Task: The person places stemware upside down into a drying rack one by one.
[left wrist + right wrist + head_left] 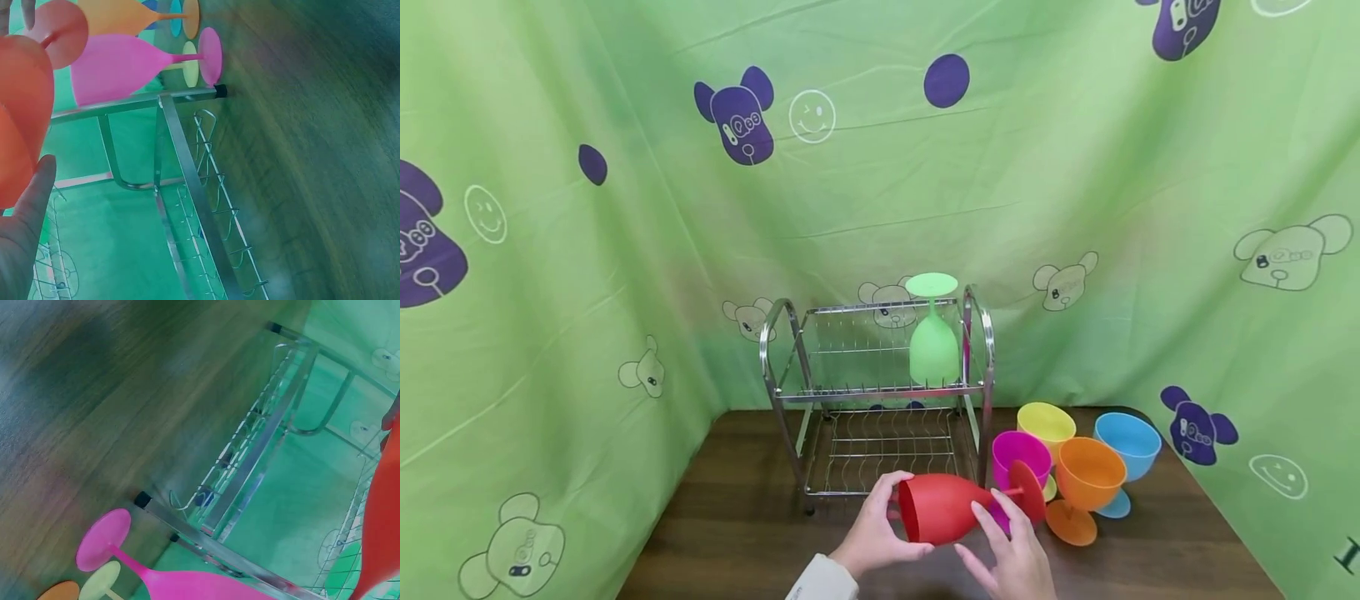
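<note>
A red plastic goblet [943, 508] lies sideways in the air in front of the rack, mouth to the left and foot to the right. My left hand [880, 529] grips it around the rim end, thumb below and fingers above; the left wrist view shows that thumb [39, 187] along the red bowl. At the stem end, my right hand [1011, 554] has its fingers fairly straight against the narrowing bowl and stem, with the thumb apart underneath. In the right wrist view only the red goblet's side [381, 519] shows at the right edge, and my right hand is out of sight.
A two-tier metal dish rack [880, 392] holds an upside-down green goblet [934, 350] on its upper right. To its right stand magenta [1021, 454], yellow [1045, 423], orange [1090, 475] and blue [1127, 446] goblets, upright on the wooden table [715, 517]. Green cloth [850, 208] hangs around.
</note>
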`<state>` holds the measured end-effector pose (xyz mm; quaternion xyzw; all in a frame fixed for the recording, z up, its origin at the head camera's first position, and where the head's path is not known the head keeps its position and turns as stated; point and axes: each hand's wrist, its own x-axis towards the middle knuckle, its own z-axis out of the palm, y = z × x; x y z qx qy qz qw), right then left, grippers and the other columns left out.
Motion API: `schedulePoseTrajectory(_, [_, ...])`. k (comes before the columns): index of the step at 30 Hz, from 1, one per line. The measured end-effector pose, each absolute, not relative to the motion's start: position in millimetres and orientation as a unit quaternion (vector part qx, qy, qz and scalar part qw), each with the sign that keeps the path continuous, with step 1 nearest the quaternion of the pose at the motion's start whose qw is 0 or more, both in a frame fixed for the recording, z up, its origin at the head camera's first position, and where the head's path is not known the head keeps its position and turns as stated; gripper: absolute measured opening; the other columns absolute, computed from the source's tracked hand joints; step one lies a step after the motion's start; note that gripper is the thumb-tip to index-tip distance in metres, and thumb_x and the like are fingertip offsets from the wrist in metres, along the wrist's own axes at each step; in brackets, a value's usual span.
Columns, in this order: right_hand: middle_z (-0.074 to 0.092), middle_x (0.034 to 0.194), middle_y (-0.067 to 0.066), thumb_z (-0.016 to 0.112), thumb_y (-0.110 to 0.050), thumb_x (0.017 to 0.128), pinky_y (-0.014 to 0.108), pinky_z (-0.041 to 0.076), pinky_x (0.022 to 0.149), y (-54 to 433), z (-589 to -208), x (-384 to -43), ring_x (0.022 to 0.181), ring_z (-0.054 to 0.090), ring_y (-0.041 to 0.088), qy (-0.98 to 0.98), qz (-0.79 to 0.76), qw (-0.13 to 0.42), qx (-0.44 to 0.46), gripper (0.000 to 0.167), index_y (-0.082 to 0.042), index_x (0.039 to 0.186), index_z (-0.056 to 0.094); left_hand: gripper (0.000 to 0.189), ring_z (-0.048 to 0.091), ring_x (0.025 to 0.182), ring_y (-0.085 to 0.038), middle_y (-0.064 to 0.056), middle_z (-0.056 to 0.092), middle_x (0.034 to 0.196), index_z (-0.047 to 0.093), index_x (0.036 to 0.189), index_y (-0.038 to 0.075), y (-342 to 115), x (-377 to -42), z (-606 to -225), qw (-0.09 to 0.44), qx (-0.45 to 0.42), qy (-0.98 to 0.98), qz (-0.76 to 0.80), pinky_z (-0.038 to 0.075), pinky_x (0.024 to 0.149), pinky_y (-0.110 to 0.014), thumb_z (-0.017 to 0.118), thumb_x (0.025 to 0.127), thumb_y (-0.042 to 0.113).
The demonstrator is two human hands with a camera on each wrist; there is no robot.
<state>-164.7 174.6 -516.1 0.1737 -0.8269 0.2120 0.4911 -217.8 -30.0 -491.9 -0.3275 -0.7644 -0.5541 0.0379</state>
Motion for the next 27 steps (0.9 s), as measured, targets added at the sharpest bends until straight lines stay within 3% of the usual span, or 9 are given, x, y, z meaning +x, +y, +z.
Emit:
schedulePoseTrajectory(3, [0.052,0.116,0.021,0.057,-0.049,0.091,0.054,0.053,0.065,174,-514,-160,0.098,0.053,0.035,-0.837,0.246,0.467,0.145,0.05,-0.003,0.111,0.063,0.074,0.054,0.097,-0.012,-0.013,0.052,0.119,0.043,0.13,0.007,-30,-217,-493,0.038,-0.318,-0.755,-0.572,0.055,0.078,-0.032,0.082,0.068,0.014])
schedulePoseTrajectory(5, [0.052,0.118,0.022,0.073,-0.031,0.081,0.055,0.052,0.069,172,-513,-157,0.099,0.052,0.035,-0.844,0.276,0.445,0.115,0.046,0.0,0.113,0.061,0.074,0.055,0.098,-0.013,-0.014,0.051,0.119,0.042,0.131,0.005,-30,-216,-493,0.031,-0.309,-0.747,-0.588,0.054,0.078,-0.032,0.081,0.068,0.015])
schedulePoseTrajectory(7, [0.051,0.12,0.022,0.08,-0.015,0.067,0.041,0.054,0.08,170,-510,-154,0.101,0.051,0.033,-0.846,0.315,0.422,0.079,0.059,0.004,0.118,0.057,0.075,0.055,0.098,-0.013,-0.014,0.051,0.119,0.041,0.132,0.004,-29,-216,-492,0.024,-0.302,-0.738,-0.603,0.054,0.079,-0.031,0.081,0.069,0.013])
schedulePoseTrajectory(9, [0.051,0.118,0.023,0.079,-0.005,0.064,0.022,0.048,0.087,166,-508,-153,0.102,0.053,0.019,-0.837,0.369,0.401,0.053,0.068,0.008,0.125,0.05,0.075,0.056,0.098,-0.013,-0.015,0.051,0.119,0.04,0.132,0.004,-28,-215,-491,0.016,-0.297,-0.725,-0.621,0.054,0.079,-0.031,0.081,0.069,0.011])
schedulePoseTrajectory(12, [0.049,0.118,0.025,0.072,0.0,0.074,0.003,0.033,0.087,159,-502,-153,0.098,0.052,-0.002,-0.808,0.471,0.353,0.032,0.073,0.013,0.135,0.035,0.075,0.058,0.097,-0.013,-0.017,0.051,0.119,0.039,0.132,0.004,-26,-213,-489,0.022,-0.296,-0.708,-0.641,0.054,0.081,-0.031,0.08,0.069,0.008])
schedulePoseTrajectory(14, [0.048,0.12,0.028,0.067,0.003,0.082,0.005,0.04,0.08,155,-497,-152,0.095,0.05,-0.011,-0.78,0.544,0.309,0.024,0.075,0.013,0.141,0.022,0.076,0.059,0.097,-0.014,-0.018,0.051,0.119,0.038,0.132,0.003,-25,-212,-488,0.032,-0.302,-0.693,-0.654,0.054,0.081,-0.032,0.08,0.068,0.005])
schedulePoseTrajectory(18, [0.041,0.126,0.036,0.059,0.003,0.089,0.012,0.046,0.072,149,-487,-149,0.088,0.055,-0.01,-0.728,0.644,0.236,-0.006,0.079,0.011,0.146,0.005,0.078,0.06,0.097,-0.013,-0.016,0.053,0.117,0.036,0.132,0.001,-20,-209,-488,0.053,-0.317,-0.671,-0.668,0.054,0.081,-0.033,0.079,0.067,-0.002])
schedulePoseTrajectory(27, [0.031,0.133,0.038,0.055,-0.002,0.092,0.016,0.051,0.071,145,-476,-150,0.088,0.054,-0.007,-0.662,0.723,0.194,-0.039,0.084,0.002,0.149,-0.008,0.078,0.059,0.097,-0.012,-0.013,0.055,0.117,0.038,0.131,0.0,-13,-205,-490,0.072,-0.347,-0.656,-0.666,0.053,0.082,-0.033,0.079,0.064,-0.006])
